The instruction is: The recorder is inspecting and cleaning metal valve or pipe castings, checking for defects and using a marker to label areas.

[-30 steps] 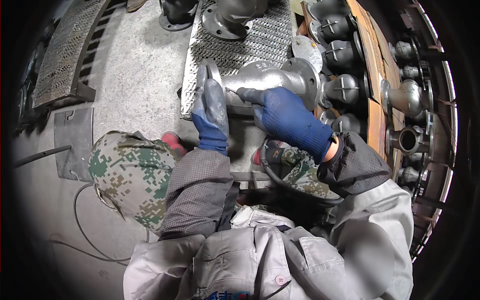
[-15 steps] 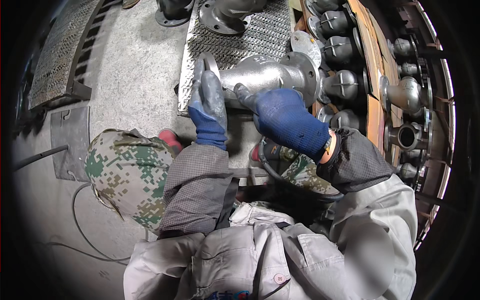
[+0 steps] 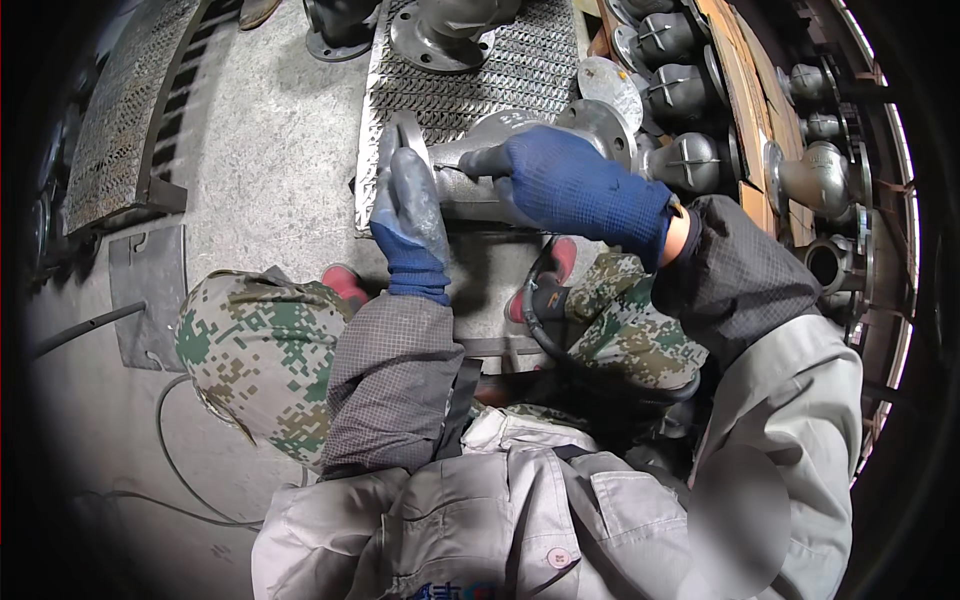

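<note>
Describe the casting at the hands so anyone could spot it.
Find the ridged metal platform at top centre. On its near end lies a silvery, flanged casting. Unlike its neighbours, it has the left hand at its left flange, the right hand across its body.

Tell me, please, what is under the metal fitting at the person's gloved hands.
Beyond the metal fitting, the ridged top of the bench shows, so the fitting seems to lie on that. Its underside and the spot directly below cannot be seen; the fitting covers them.
</note>
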### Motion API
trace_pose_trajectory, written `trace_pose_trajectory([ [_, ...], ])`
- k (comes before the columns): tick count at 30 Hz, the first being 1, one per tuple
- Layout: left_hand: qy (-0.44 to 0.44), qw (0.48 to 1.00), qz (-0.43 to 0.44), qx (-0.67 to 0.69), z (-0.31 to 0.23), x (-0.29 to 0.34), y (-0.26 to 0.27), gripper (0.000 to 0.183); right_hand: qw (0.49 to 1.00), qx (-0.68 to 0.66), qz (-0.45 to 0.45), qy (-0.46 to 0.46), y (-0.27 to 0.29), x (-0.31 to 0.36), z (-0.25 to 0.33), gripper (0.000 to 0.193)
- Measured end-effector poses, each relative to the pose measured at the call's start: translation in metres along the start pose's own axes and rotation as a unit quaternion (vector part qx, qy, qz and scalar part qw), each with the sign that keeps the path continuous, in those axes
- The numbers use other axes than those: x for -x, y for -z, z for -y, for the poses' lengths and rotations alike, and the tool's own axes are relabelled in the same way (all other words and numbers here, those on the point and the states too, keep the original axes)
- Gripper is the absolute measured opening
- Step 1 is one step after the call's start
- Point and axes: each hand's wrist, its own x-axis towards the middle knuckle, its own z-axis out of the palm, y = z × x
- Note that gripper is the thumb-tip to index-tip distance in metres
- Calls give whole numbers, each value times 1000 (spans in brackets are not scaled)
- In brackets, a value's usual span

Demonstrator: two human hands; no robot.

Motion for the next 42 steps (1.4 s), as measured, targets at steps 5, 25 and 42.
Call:
trace_pose_trajectory([
  [5,-11,996,-14,-84,-4,3,-4,42,992,98,78,7,12,-2,3,39],
  [25,-34,965,-40,-256,-8,6,-12,46,994,45,90,-36,-1,17,1,40],
  [42,-42,945,-42,-321,-11,10,-13,53,965,-225,24,-129,-19,12,14,43],
])
